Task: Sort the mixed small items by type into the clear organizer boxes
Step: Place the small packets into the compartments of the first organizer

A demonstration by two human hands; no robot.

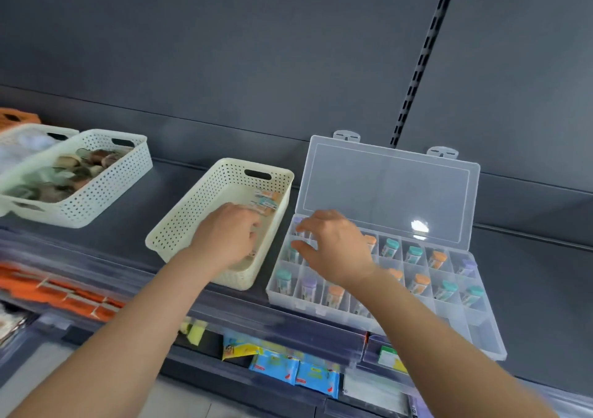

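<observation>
A clear organizer box [481, 331] lies open on the dark shelf, its lid [385, 189] leaning against the back wall. Many compartments hold one small capped vial each, with teal [412, 254], orange [436, 258] or purple [465, 266] caps. My right hand [333, 247] hovers over the box's far left compartments, fingers spread, thumb beside a teal-capped vial. My left hand [229, 234] is down inside the cream perforated basket [179, 234], fingers curled among the remaining vials [266, 202]; whether it grips one is hidden.
A second white perforated basket [96, 202] with brown and green items stands at the left, another behind it. Below the shelf edge hang orange packets [64, 295] and blue packets [295, 369]. A slotted upright [420, 61] runs up the back wall.
</observation>
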